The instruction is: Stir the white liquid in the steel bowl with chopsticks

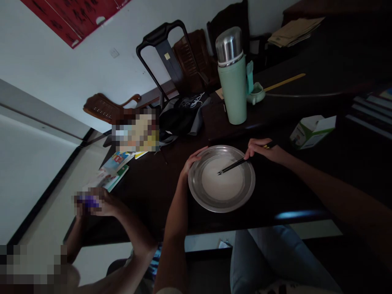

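Note:
A round metal bowl (193, 192) stands on the dark table, with a pale, whitish mixture (222, 185) spread over its bottom. My left hand (192, 161) holds the bowl's rim at the upper left, its fingers along the outer edge. From the right, my right hand (260, 150) grips a pair of dark chopsticks (234, 165). They slant over the right rim, and their silvery tips meet or hover just above the mixture; I cannot tell which.
A mint-green thermos (232, 87) stands behind the bowl, beside a small green dish (256, 94). An opened carton (310, 131) lies right. Books (373, 108) are stacked at the far right. At left, another person's hands (94, 202) hold something purple near booklets (114, 167).

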`<state>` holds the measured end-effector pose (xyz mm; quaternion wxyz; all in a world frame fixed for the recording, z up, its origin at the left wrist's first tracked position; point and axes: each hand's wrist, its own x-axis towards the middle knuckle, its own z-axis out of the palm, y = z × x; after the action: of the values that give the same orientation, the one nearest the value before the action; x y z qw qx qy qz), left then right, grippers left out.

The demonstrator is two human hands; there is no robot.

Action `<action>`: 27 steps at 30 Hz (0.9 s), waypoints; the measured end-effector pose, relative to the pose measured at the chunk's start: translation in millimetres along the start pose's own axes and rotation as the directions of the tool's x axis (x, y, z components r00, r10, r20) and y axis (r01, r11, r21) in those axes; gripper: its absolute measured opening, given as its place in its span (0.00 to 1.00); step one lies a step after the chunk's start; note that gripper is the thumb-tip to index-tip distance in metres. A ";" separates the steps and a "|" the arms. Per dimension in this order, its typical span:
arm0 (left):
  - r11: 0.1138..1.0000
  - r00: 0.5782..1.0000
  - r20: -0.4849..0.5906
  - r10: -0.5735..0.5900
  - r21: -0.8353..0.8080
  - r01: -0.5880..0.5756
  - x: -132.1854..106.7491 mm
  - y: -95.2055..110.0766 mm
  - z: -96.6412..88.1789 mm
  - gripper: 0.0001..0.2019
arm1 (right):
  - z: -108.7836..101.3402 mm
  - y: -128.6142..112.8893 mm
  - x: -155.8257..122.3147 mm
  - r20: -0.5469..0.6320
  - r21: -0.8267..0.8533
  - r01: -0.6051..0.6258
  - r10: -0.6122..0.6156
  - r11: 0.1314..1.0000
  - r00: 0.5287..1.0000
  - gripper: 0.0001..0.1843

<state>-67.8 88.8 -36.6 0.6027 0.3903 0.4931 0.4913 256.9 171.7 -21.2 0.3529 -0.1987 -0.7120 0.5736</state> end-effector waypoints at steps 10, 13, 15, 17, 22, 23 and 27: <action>1.000 1.000 0.002 0.007 0.016 -0.007 -0.7 2.3 1.0 0.29 | 7.8 0.3 -3.1 0.114 0.042 -0.013 0.008 0.999 0.993 0.22; 1.000 1.000 0.000 0.002 0.019 -0.002 -0.2 1.8 0.2 0.29 | 4.7 -1.9 -0.9 0.039 0.004 -0.017 0.017 1.000 0.999 0.23; 1.000 1.000 0.003 -0.002 0.019 0.002 -0.2 1.5 -0.4 0.30 | 0.3 -3.0 -0.8 0.001 0.027 -0.036 0.036 0.999 0.999 0.25; 1.000 1.000 0.008 -0.003 0.013 0.002 -0.3 1.2 -0.9 0.30 | -1.8 -3.4 -1.7 0.010 0.060 -0.047 0.047 0.997 0.999 0.27; 1.000 1.000 0.008 0.008 0.020 -0.008 -0.5 0.2 -1.7 0.30 | 7.0 -0.8 -2.8 0.113 0.054 -0.055 0.048 0.997 0.992 0.24; 1.000 1.000 0.006 0.010 0.019 -0.010 -0.4 -0.1 -1.9 0.30 | 8.4 -0.2 -2.3 0.116 0.037 -0.042 0.038 0.998 0.993 0.23; 1.000 1.000 0.003 -0.005 -0.012 0.005 0.3 -1.6 -2.5 0.30 | 3.5 0.9 -0.7 0.019 0.014 -0.021 0.021 1.000 1.000 0.23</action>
<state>-69.9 88.7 -38.6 0.6070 0.3862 0.4902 0.4921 254.6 169.1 -22.6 0.3414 -0.1982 -0.7092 0.5841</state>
